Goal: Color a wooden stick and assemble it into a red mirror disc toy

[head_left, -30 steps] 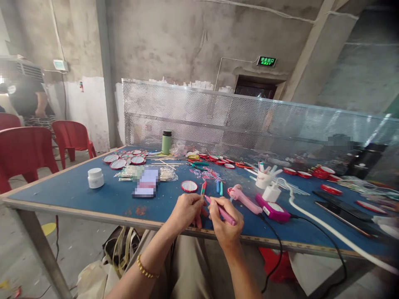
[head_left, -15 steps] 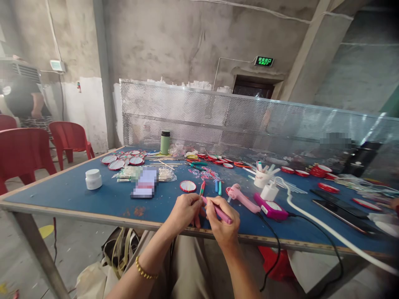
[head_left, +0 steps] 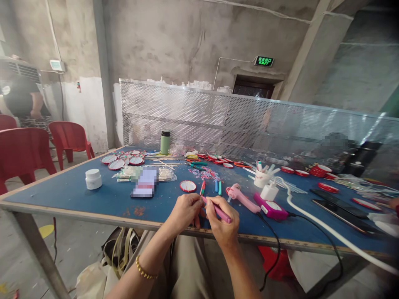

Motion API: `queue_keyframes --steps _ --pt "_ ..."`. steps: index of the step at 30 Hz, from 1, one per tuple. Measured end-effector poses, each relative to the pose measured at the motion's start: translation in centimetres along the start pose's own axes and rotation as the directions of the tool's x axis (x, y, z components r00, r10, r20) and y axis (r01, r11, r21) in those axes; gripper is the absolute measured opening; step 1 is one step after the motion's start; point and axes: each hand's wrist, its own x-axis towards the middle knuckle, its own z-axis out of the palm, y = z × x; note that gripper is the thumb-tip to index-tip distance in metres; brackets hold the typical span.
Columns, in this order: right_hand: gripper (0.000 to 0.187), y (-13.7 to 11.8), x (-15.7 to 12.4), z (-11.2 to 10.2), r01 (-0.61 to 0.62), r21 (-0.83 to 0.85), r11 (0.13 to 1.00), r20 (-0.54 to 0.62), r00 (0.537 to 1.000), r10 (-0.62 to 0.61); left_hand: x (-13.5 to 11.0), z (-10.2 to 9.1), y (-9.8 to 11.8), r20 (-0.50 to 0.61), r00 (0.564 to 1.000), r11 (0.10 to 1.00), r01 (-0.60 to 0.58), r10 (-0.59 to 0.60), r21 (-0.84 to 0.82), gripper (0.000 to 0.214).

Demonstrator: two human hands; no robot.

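Pink pen [head_left: 223, 215] nudged twd red-green strip [head_left: 203, 188]; RH [head_left: 226, 229] grips pen, LH [head_left: 185, 211] pinches strip, lower end hidden.

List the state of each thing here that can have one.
Red-green strip: pinched in left hand
Pink pen-shaped tool: gripped in right hand, tilted
White jar: upright, lid on
Green bottle: upright, black cap on
White cup: upright, filled
Exit sign: lit
Nearer black smartphone: screen dark
Pink handheld device: lying down
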Motion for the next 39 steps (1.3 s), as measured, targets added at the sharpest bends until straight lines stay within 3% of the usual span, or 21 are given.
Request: queue_keyframes --steps 17,39 --pt "0.015 0.15 -0.28 -0.05 -0.053 0.01 0.999 -0.021 0.998 0.053 0.1 -0.04 -0.09 0.015 1.0 1.0 -0.005 0.005 -0.006 0.031" --pt "0.016 0.05 -0.08 -0.01 -0.028 -0.015 0.999 0.004 1.0 0.028 -0.1 -0.06 0.16 0.013 1.0 1.0 0.004 -0.004 0.009 0.035"
